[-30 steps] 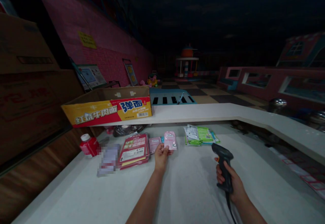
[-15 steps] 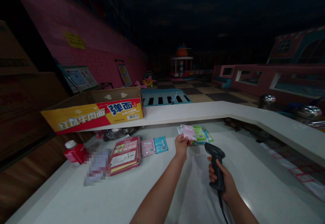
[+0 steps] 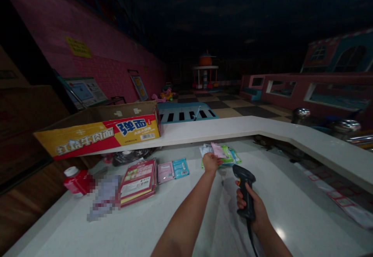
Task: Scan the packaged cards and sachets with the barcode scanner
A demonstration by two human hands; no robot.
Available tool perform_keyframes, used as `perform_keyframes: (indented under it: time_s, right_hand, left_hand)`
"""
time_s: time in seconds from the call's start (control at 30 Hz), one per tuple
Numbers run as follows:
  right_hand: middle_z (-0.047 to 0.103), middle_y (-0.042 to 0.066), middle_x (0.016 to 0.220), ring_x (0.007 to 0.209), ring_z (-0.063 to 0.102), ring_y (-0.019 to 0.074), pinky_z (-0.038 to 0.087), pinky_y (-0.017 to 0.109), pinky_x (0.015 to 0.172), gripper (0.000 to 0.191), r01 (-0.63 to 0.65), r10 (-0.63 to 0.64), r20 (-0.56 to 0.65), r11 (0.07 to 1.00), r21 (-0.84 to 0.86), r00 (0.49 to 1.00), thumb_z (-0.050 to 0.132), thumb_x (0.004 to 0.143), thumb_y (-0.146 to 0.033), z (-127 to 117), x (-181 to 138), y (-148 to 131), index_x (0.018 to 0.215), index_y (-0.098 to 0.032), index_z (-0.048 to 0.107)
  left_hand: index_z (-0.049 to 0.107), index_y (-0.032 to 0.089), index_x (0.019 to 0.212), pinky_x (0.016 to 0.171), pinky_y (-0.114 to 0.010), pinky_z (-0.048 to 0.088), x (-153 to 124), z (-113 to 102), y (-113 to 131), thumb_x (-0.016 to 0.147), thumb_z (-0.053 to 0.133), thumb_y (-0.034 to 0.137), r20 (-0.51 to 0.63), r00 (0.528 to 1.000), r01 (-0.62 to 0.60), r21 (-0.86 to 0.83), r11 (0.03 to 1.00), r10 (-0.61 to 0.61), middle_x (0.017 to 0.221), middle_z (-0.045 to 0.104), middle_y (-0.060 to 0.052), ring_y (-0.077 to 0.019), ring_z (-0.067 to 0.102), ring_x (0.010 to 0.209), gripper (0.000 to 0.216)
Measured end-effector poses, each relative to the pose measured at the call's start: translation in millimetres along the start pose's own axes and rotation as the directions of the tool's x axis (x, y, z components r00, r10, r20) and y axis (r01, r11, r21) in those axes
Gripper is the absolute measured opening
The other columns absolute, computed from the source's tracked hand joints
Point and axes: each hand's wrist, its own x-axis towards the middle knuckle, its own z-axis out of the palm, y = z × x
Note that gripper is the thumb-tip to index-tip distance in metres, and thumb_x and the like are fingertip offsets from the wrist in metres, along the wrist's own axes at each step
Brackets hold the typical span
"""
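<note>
My left hand [image 3: 210, 161] is stretched forward and pinches a small pink packet [image 3: 218, 150], holding it over a pile of green and white packets [image 3: 229, 154] at the back of the white counter [image 3: 163, 226]. My right hand [image 3: 253, 209] grips the handle of a black barcode scanner [image 3: 244, 187], whose head points toward the pile. To the left lie a pink packet [image 3: 165, 172] and a blue packet [image 3: 180, 168] side by side.
A stack of red booklets [image 3: 137, 181] and a red bottle with a white cap [image 3: 76, 181] sit at the left. A yellow and red cardboard box [image 3: 99, 132] rests on the raised ledge [image 3: 262, 129]. Pink slips [image 3: 344, 202] lie at the right.
My left hand carried the pink packet from beside the left packets rightward to the green and white pile. The scanner hand stayed roughly in place.
</note>
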Motion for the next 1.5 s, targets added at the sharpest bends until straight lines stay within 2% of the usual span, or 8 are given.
perform_keyframes:
  time_s: [0.13,0.23,0.47,0.73,0.87,1.07,1.27,1.5]
  right_hand:
    - [0.051,-0.006,0.055,0.038,0.039,0.0053,0.033,0.018,0.038,0.042,0.007,-0.007,-0.001,1.000,-0.004,1.000,0.081,0.068,-0.047,0.9,-0.4,-1.1,0.093,-0.016,0.065]
    - [0.050,-0.006,0.055,0.038,0.038,0.0059,0.033,0.018,0.037,0.040,0.005,-0.005,0.001,1.000,-0.015,1.000,0.079,0.069,-0.046,0.6,-0.4,-1.4,0.093,-0.017,0.064]
    - [0.051,-0.006,0.057,0.039,0.040,0.0054,0.034,0.017,0.038,0.038,-0.012,0.011,0.018,1.000,0.016,1.000,0.079,0.072,-0.044,-6.0,0.9,1.3,0.094,-0.018,0.065]
    - [0.052,-0.005,0.059,0.041,0.040,0.0067,0.037,0.018,0.038,0.035,-0.022,0.021,0.027,0.999,0.032,0.999,0.079,0.073,-0.039,-9.3,-2.1,1.3,0.097,-0.017,0.066]
    - [0.051,-0.005,0.058,0.041,0.040,0.0055,0.037,0.017,0.038,0.036,-0.025,0.024,0.034,0.999,0.035,0.999,0.080,0.072,-0.039,-10.4,-2.3,1.9,0.096,-0.016,0.064]
    - [0.052,-0.005,0.059,0.042,0.040,0.0045,0.038,0.015,0.039,0.033,-0.027,0.025,0.041,0.999,0.036,0.999,0.076,0.077,-0.038,-14.5,-0.6,3.6,0.100,-0.016,0.064]
    - [0.053,-0.005,0.059,0.042,0.041,0.0043,0.039,0.016,0.040,0.033,-0.031,0.028,0.048,0.998,0.053,0.998,0.077,0.078,-0.036,-13.1,-2.2,3.4,0.100,-0.015,0.065]
    - [0.054,-0.005,0.059,0.042,0.042,0.0045,0.039,0.016,0.040,0.035,-0.032,0.029,0.060,0.998,0.048,0.998,0.077,0.077,-0.037,-15.0,0.5,4.6,0.102,-0.016,0.065]
  left_hand:
    - [0.052,0.020,0.056,0.053,-0.026,0.043,-0.7,-12.7,6.4,0.070,0.067,0.021,-0.066,0.993,-0.079,0.301,0.950,0.103,0.045,0.053,0.003,-0.0138,0.055,0.042,0.020]
    - [0.055,0.019,0.057,0.059,-0.025,0.040,-3.4,-22.9,11.7,0.073,0.067,0.022,-0.040,0.964,-0.179,0.627,0.759,0.261,0.051,0.057,0.000,-0.0148,0.059,0.055,0.020]
    - [0.063,0.018,0.067,0.062,-0.025,0.033,-21.9,-59.2,21.8,0.084,0.058,0.025,0.054,0.925,-0.292,0.734,0.613,0.376,0.065,0.064,-0.003,-0.0162,0.059,0.065,0.019]
    - [0.069,0.017,0.101,0.091,-0.036,0.036,-44.6,-144.9,38.6,0.087,0.055,0.023,-0.010,0.926,-0.031,0.994,0.102,0.378,0.110,0.067,-0.014,-0.0284,0.054,0.111,0.021]
    - [0.066,0.014,0.114,0.101,-0.045,0.031,-51.1,-166.3,28.3,0.088,0.056,0.027,-0.020,0.957,0.024,1.000,-0.011,0.288,0.127,0.060,-0.020,-0.0338,0.046,0.123,0.031]
    - [0.068,0.015,0.108,0.096,-0.046,0.037,-56.6,-168.3,25.8,0.092,0.050,0.036,0.062,0.955,-0.063,0.998,-0.007,0.290,0.118,0.064,-0.019,-0.0347,0.051,0.117,0.032]
    - [0.060,0.010,0.115,0.091,-0.043,0.041,-56.4,-153.7,36.6,0.074,0.074,0.039,-0.115,0.950,0.104,0.993,0.051,0.291,0.112,0.063,-0.023,-0.0377,0.053,0.115,0.052]
    - [0.058,0.016,0.084,0.084,-0.037,0.046,-47.5,-158.8,30.1,0.057,0.084,0.023,-0.258,0.930,0.108,0.873,0.476,0.261,0.100,0.067,-0.016,-0.0347,0.063,0.104,0.038]
